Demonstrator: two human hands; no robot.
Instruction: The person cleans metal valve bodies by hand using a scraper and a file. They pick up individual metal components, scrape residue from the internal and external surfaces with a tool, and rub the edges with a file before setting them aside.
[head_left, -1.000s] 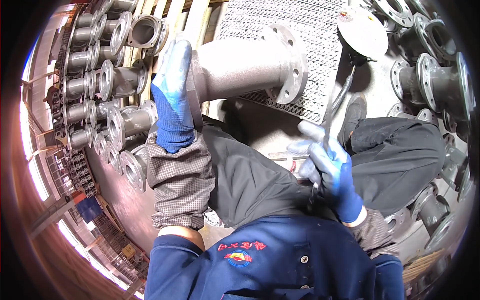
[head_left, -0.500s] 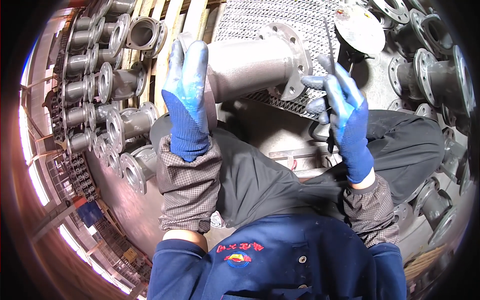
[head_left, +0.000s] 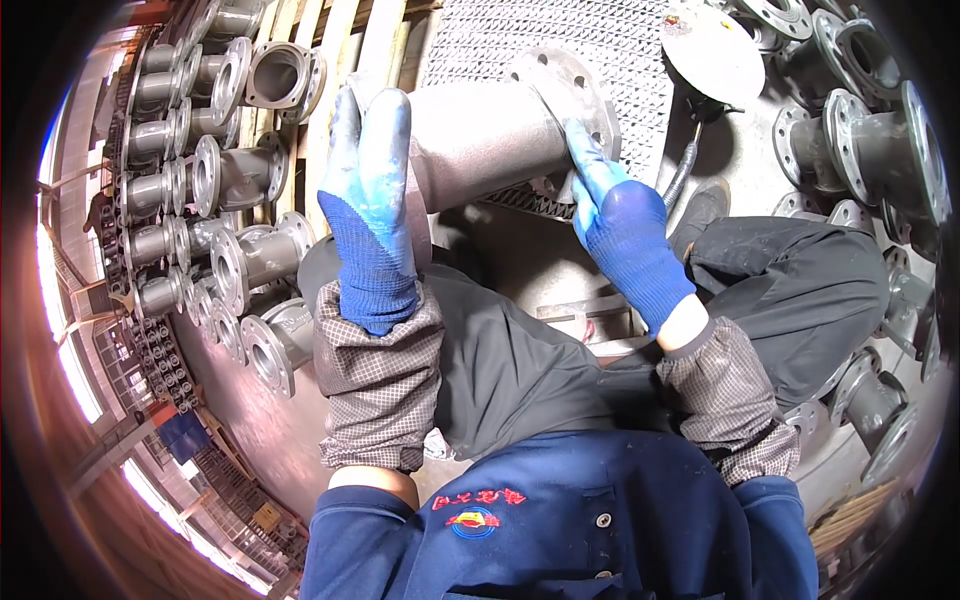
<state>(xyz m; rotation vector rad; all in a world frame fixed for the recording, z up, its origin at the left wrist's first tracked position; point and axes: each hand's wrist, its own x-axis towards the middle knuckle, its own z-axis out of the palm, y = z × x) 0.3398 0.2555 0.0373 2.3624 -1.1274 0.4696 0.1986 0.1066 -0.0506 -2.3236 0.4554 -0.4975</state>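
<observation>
A grey cast pipe (head_left: 490, 135) with a flange at each end lies across in front of me, over my left thigh and the edge of a woven metal mesh. My left hand (head_left: 370, 190), in a blue glove, grips its left flange (head_left: 418, 215), fingers pointing away from me. My right hand (head_left: 620, 225), gloved alike, is closed at the right flange (head_left: 575, 90), index finger stretched along it. From that fingertip a thin dark tool (head_left: 547, 106) shows as a narrow line against the flange; most of it is hidden by the hand.
Rows of flanged pipes (head_left: 250, 170) stand on wooden slats (head_left: 335, 60) at the left. More flanged pipes (head_left: 880, 150) crowd the right. A round white plate (head_left: 712, 55) sits beyond the metal mesh (head_left: 630, 70), with a dark hose (head_left: 686, 165) below it.
My right hand has moved left onto the right flange, its fingers now closed in. The long thin tool, upright before, has swung toward the pipe. My left hand has barely moved.
</observation>
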